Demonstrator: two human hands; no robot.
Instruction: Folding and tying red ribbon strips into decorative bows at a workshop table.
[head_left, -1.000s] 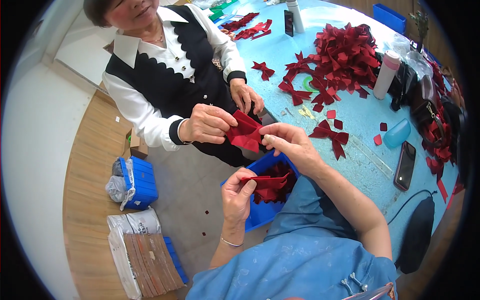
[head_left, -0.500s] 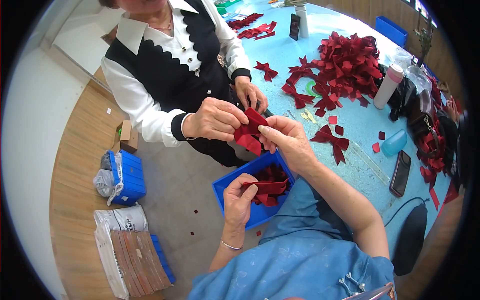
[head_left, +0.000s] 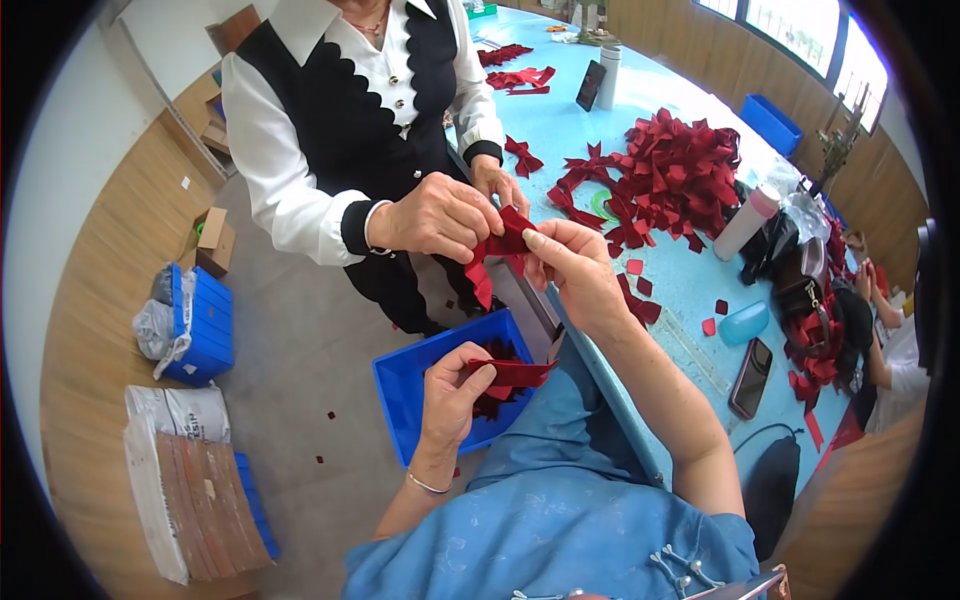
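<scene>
Between finger and thumb, my right hand [head_left: 580, 275] grips one end of a dark red ribbon bow [head_left: 512, 240]. A co-worker's hand [head_left: 435, 222] pinches the same bow from the other side, and a tail of it hangs down. Lower down, my left hand [head_left: 447, 395] pinches a folded red ribbon strip [head_left: 515, 373]. That strip is held over a blue bin [head_left: 393, 400] with dark red fabric pieces inside. The co-worker's other hand [head_left: 497, 182] rests by the table edge.
A heap of red bows [head_left: 680, 170] covers part of the light blue table [head_left: 640, 80]. Around it are a tumbler [head_left: 745, 217], a phone [head_left: 751, 378], a teal case [head_left: 744, 324] and a dark bag [head_left: 803, 275]. Boxes and a blue crate [head_left: 208, 328] stand on the floor at left.
The view has shifted, so the table and floor items appear moved leftward. Both my hands keep their ribbons, and the co-worker still holds the shared bow, its tail now hanging differently.
</scene>
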